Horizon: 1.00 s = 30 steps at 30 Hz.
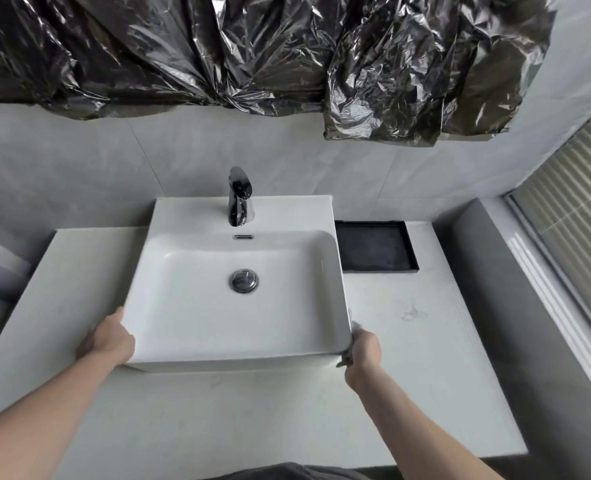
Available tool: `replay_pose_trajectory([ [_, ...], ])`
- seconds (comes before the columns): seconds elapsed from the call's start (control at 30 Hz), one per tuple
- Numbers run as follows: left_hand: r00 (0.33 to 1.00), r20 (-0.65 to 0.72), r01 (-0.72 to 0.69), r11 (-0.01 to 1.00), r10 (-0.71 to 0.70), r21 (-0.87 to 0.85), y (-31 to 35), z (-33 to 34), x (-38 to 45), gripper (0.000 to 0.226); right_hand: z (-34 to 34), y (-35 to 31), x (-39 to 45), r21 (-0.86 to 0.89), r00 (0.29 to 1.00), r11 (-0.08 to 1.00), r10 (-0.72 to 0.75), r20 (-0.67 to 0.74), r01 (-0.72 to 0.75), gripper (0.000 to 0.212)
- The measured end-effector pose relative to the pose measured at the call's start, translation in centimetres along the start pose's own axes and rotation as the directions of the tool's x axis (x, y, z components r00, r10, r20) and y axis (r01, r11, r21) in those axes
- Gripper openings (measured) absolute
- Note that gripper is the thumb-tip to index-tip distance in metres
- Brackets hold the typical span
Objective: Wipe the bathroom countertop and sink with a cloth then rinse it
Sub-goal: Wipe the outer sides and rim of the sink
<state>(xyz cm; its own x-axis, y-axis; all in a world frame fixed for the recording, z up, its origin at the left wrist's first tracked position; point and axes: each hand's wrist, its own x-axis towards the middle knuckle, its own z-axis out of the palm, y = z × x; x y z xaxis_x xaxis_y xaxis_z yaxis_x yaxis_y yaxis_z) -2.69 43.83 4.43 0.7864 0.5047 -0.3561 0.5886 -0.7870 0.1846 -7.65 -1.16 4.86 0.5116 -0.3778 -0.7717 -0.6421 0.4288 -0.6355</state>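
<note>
Head view
Writing: no brand, label or lettering can be read on any surface.
Sink: white rectangular vessel basin standing on the countertop, chrome drain plug at its centre, overflow slot on the back wall.
Faucet: dark chrome, upright on the basin's rear deck.
Left hand: against the basin's front-left corner; fingers lie behind the corner and cannot be seen, so the grip cannot be told.
Right hand: at the basin's front-right corner, fingers curled round a pale cloth pressed to the corner.
Cloth: only a small bunched part shows between hand and basin.
Tray: black, shallow, on the countertop just right of the basin.
Plastic sheeting: dark, crinkled, hung across the wall above.
Blind: slatted, far right.
Obstruction: the basin's wall hides the left fingers.
</note>
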Motion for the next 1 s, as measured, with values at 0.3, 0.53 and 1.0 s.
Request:
replay_pose_trajectory([
  [0.3, 0.996, 0.001, 0.086, 0.987, -0.087, 0.135, 0.8, 0.2, 0.7, 0.071, 3.2, -8.4, 4.6, -0.199, 0.937, 0.937, -0.230, 0.261, 0.286, 0.041],
  [0.53, 0.992, 0.014, 0.114, 0.958, -0.122, 0.263, 1.2, 0.2, 1.0, 0.064, 7.4, -12.9, 9.4, -0.255, 0.927, 0.918, -0.224, 0.302, 0.305, 0.035],
  [1.0, 0.984, 0.009, 0.165, 0.942, -0.175, 0.291, 0.5, 0.8, 1.5, 0.070, 12.8, -18.6, 17.5, -0.210, 0.912, 0.943, -0.167, 0.376, 0.259, 0.035],
])
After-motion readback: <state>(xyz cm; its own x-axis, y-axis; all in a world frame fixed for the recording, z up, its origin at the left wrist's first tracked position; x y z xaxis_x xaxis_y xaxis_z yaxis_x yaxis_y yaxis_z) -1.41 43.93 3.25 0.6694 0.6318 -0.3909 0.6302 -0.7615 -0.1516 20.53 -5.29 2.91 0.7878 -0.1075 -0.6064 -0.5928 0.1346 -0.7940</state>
